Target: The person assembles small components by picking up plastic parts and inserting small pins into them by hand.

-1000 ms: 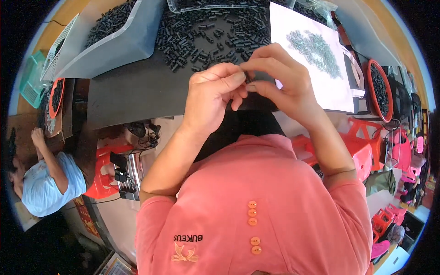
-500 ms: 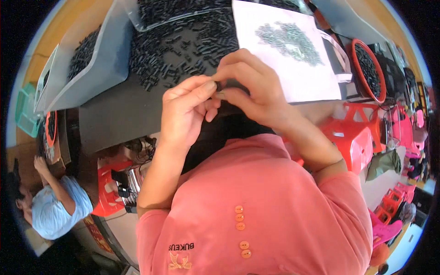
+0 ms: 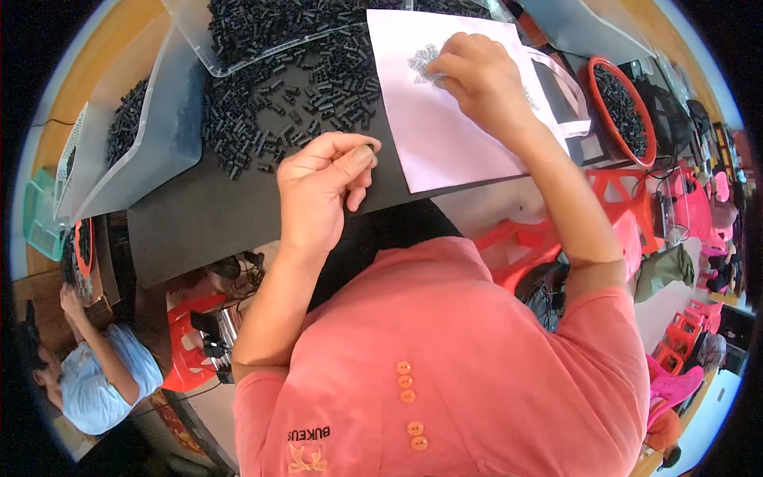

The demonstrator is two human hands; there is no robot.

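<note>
My left hand point(image 3: 322, 187) hovers over the near edge of the black table mat point(image 3: 199, 215), pinching a small black plastic piece point(image 3: 369, 148) between thumb and forefinger. My right hand point(image 3: 477, 75) reaches out onto a white paper sheet point(image 3: 445, 143), its fingertips down in a small heap of grey metal springs point(image 3: 421, 60). A wide scatter of small black plastic pieces point(image 3: 294, 87) lies on the mat just beyond my left hand.
A clear bin of black pieces point(image 3: 262, 28) stands at the far edge, a grey bin point(image 3: 151, 135) to the left. A red round basket of black parts point(image 3: 624, 107) sits right. Red stools point(image 3: 628, 207) stand below; another person in blue point(image 3: 95, 374) sits at lower left.
My hands were together over the mat working one piece. They have parted: the right hand has reached out to the spring heap on the paper, the left stays with the black piece.
</note>
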